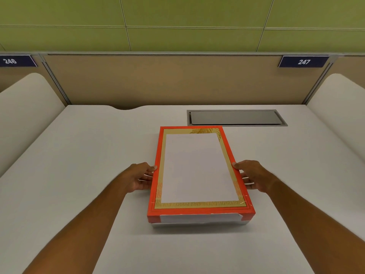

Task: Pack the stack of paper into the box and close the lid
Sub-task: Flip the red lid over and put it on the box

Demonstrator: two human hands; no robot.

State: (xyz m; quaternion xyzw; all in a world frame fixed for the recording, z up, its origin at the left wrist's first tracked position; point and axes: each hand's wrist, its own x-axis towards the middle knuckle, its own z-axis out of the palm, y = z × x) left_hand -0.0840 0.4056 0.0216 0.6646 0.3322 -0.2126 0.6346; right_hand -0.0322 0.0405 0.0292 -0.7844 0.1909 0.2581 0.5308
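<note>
A flat box with a red lid (199,212) and a gold patterned frame stands on the white desk, long side pointing away from me. A white paper rectangle (197,167) lies flat on the lid's top and covers part of the gold pattern; I cannot tell how thick it is. The box's pale lower part (197,224) shows under the lid at the near end. My left hand (141,177) grips the box's left long side, thumb on the top edge. My right hand (251,176) grips the right long side the same way.
The white desk (79,175) spreads wide around the box. A grey metal cable hatch (236,117) is set in the desk just behind the box. A beige partition (158,80) closes the back, with rounded white dividers at left (25,107) and right (339,103).
</note>
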